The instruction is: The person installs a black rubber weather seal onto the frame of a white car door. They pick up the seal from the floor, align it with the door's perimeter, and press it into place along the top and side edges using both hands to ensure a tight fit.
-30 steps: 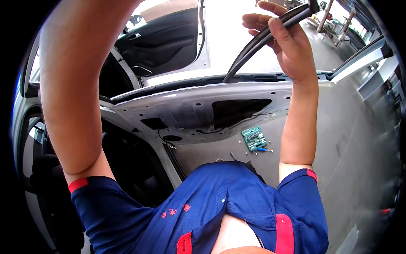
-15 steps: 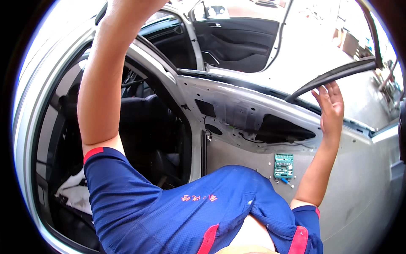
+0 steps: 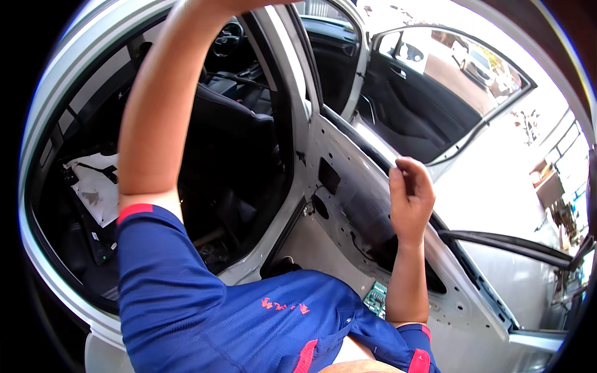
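My left arm reaches up across the car's rear doorway, and my left hand (image 3: 245, 5) is cut by the top edge, near the top of the door frame; its fingers are mostly hidden. My right hand (image 3: 413, 194) is raised over the upper edge of the silver rear door (image 3: 339, 214), whose inner metal is bare with dark cutouts. Its fingers are loosely bent, with the thumb apart and nothing seen between them. Whether it touches the door edge I cannot tell. To its right, a black window-frame strip (image 3: 507, 244) stands apart from the hand.
Beside my right forearm, a teal tool case (image 3: 376, 298) lies on the grey floor. The front door (image 3: 404, 102) with black trim stands open beyond. Inside the car are dark seats (image 3: 230, 115) and a white sheet-like piece (image 3: 93, 186). Shelves and boxes (image 3: 550, 188) stand far right.
My right hand has left the black strip and moved left toward the door's upper edge, its fingers now bent. The view has turned, showing more of the front door and car interior.
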`<action>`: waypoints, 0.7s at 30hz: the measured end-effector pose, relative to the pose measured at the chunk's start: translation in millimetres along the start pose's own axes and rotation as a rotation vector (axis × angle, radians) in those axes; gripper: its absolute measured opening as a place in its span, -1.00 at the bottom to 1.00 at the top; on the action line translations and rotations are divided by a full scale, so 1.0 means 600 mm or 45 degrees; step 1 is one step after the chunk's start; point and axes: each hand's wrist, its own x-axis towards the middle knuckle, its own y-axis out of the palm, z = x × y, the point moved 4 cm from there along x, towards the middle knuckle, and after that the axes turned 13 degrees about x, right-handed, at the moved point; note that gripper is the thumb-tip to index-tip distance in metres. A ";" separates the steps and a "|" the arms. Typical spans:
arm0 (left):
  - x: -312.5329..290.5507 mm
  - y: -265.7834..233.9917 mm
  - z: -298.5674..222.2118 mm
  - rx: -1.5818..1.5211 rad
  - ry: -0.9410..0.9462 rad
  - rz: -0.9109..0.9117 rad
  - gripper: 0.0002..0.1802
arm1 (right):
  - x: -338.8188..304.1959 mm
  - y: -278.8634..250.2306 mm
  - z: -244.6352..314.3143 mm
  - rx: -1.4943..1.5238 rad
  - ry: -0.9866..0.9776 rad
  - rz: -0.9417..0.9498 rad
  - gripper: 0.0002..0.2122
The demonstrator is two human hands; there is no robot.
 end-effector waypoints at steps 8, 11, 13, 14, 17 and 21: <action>-0.343 0.116 0.069 -0.623 -1.394 -0.028 0.12 | 0.259 0.242 0.034 -0.074 -0.333 0.445 -0.79; -0.348 0.150 0.087 -0.626 -1.214 -0.017 0.10 | 0.337 0.314 0.036 -0.135 -0.454 0.437 -0.77; -0.332 0.157 0.106 -0.700 -1.085 -0.015 0.08 | 0.375 0.348 0.042 -0.147 -0.551 0.429 -0.76; -0.326 0.157 0.114 -0.710 -1.046 -0.060 0.07 | 0.392 0.363 0.041 -0.145 -0.555 0.420 -0.77; -0.316 0.150 0.132 -0.610 -0.933 0.060 0.06 | 0.427 0.397 0.036 0.003 -0.426 0.505 -0.76; -0.315 0.144 0.143 -0.542 -0.876 0.149 0.04 | 0.450 0.415 0.044 -0.014 -0.491 0.672 -0.73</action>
